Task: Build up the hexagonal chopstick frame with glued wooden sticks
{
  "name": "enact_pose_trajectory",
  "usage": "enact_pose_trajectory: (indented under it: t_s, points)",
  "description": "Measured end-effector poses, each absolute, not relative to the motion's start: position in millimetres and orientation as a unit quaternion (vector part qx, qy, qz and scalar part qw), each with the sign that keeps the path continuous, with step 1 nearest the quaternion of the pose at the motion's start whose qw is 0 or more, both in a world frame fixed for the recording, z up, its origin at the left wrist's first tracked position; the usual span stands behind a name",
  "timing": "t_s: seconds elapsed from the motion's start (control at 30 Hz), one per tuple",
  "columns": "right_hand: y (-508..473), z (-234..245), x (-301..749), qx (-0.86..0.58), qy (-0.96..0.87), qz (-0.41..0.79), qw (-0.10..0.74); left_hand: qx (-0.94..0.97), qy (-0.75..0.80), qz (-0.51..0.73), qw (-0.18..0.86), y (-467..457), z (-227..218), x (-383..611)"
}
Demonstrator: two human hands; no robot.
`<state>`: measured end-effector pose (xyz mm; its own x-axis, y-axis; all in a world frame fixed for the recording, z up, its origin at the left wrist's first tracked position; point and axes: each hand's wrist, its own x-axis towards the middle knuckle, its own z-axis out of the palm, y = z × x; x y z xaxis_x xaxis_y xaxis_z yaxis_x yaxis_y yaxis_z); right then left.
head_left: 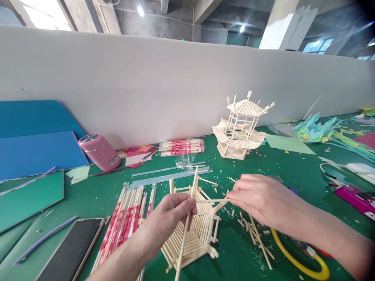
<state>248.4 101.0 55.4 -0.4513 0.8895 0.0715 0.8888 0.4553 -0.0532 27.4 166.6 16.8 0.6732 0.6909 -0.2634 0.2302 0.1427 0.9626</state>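
My left hand point(166, 214) pinches a long pale wooden stick point(184, 246) that slants from near my body up past my fingertips. Another thin wooden stick point(212, 201) runs sideways from those fingertips to my right hand point(258, 199), whose thumb and fingers are closed on its far end. Whether the two sticks touch inside my left grip is hidden. Beneath both sticks lies a hexagonal stick frame point(202, 239), its panels made of rows of sticks, partly covered by my left hand.
A finished-looking stick pavilion point(240, 132) stands by the white partition point(146, 89). Wrapped stick bundles point(123, 222), a phone point(73, 249) and a pink cup point(99, 152) are leftward. Cut stick pieces point(256, 234) and yellow-handled scissors point(299, 269) lie near my right forearm.
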Motion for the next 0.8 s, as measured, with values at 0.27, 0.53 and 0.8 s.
enact_pose_trajectory:
  t_s: [0.27,0.53,0.8]
  points:
    - [102.6,57.9,248.1,-0.522,-0.852,0.021,0.041,0.632,0.364,0.169,0.663,168.5,13.6,25.5]
    - [103.4,56.5,250.3,-0.503,-0.863,0.003,0.042,0.642,0.364,0.163,0.655,168.3,15.9,26.3]
    - [103.7,56.3,251.7,-0.498,-0.867,-0.001,0.035,0.632,0.365,0.170,0.662,167.9,16.4,25.5]
